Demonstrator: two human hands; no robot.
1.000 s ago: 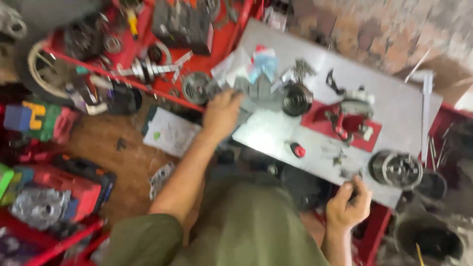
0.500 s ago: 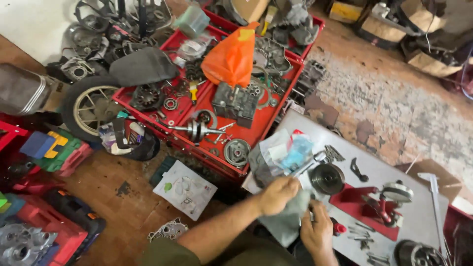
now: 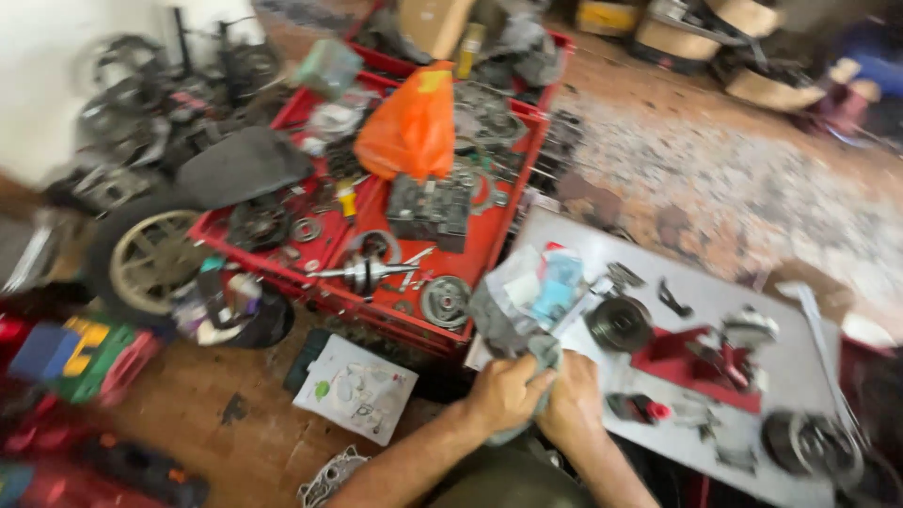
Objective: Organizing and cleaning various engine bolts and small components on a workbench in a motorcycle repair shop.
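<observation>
A crumpled grey rag (image 3: 513,325), soft and creased, sits at the near left corner of the grey bench (image 3: 800,362), bunched up between both hands. Just above it lie a pale plastic packet with a blue patch (image 3: 550,282) and, to the right, a round black metal part (image 3: 618,323). An orange plastic bag (image 3: 411,127) stands in the red tray (image 3: 489,240) on the floor, and a flat white packet with small green marks (image 3: 356,388) lies on the brown floor below the tray. The left hand (image 3: 506,392) is curled tight around the rag's lower folds. The right hand (image 3: 571,403) is closed beside it, the 2 hands touching, its fingers pressed into the same cloth.
</observation>
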